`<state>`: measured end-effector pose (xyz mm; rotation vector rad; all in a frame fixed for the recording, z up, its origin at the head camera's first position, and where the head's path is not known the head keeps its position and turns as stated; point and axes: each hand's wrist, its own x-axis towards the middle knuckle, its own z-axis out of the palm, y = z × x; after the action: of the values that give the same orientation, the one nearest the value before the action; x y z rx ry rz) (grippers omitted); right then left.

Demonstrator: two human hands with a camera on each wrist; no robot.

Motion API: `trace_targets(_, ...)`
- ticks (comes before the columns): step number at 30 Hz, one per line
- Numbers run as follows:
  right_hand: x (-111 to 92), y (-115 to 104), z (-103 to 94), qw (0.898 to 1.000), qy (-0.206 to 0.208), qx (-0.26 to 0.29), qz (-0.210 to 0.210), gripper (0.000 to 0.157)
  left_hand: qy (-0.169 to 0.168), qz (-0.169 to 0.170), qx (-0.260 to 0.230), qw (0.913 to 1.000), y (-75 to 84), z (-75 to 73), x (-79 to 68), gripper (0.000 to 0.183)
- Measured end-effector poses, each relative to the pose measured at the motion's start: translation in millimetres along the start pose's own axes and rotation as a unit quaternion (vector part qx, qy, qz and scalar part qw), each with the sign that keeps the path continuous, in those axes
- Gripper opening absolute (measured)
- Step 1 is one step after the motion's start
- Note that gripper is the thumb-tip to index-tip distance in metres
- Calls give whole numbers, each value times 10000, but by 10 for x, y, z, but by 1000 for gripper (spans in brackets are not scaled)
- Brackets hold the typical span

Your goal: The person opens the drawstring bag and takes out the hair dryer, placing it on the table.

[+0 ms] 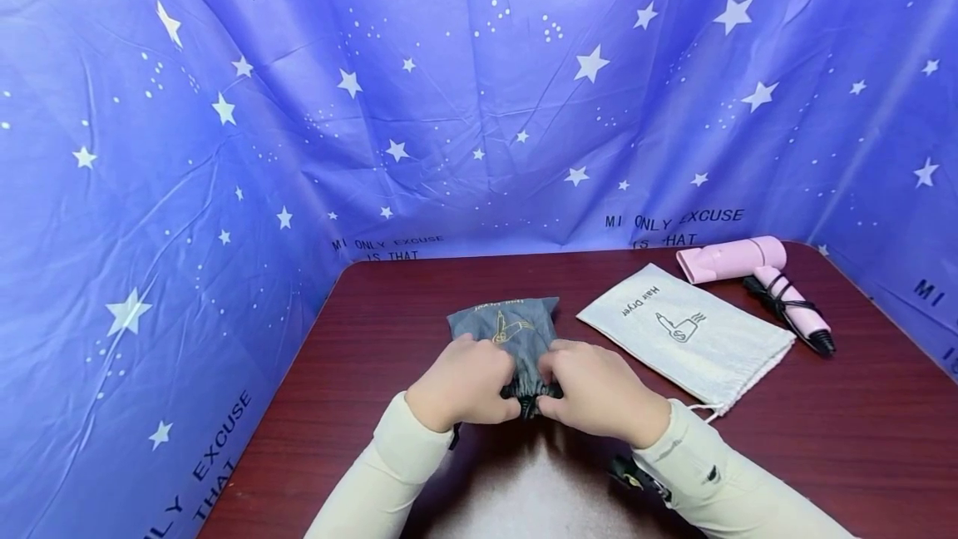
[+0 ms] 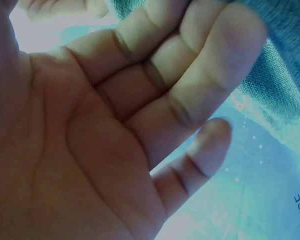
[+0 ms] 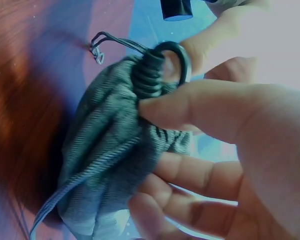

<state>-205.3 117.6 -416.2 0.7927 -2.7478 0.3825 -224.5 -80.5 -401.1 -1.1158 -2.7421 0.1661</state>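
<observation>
Gray bag: on the near part of the table (image 1: 374, 339), between the two hands; the gray bag (image 1: 527, 343) has its printed end pointing away and its gathered mouth toward the person, presumably so that both hands can reach the opening.
Black cord: a ribbed, looped length of black cord (image 3: 149, 75) at the bag's mouth, amid the fingers; the bunched cloth around it suggests that the mouth is held there to control cord and fabric together.
Drawstring: the drawstring (image 3: 82, 175) trails loose along the cloth.
Left hand: the left hand (image 1: 467, 381) is bent inward, gripping the left side of the mouth; its wrist view shows half-curled fingers beside gray cloth.
Right hand: the right hand (image 1: 602, 389) pinches the mouth's right side, thumb by the cord, other fingers bent beneath.
White bag: the white bag (image 1: 677, 331) lies flat to the right, likely set aside to leave working room.
Pink hair dryer: the pink hair dryer (image 1: 737, 260) rests just beyond it, its handle wrapped in cord, probably for tidiness.
</observation>
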Motion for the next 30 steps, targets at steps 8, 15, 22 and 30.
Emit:
trace_targets(8, 47, 18, -39, 9982, 575, 132, 97, 17, 755, -144, 141, 9969, -47, -82, -22, 33)
trace_targets(15, 71, 46, -55, 9945, 989, 257, 237, 19, 1316, -362, 300, 9902, -57, -137, -18, 32)
trace_targets(22, 78, 53, -72, 9927, 1142, 310, 246, 16, 1400, -457, 222, 9888, -68, -128, -11, 28)
trace_targets(30, 85, 56, -96, 9918, 1212, 300, 278, 15, 1411, -480, 221, 9886, -75, -117, -3, 28)
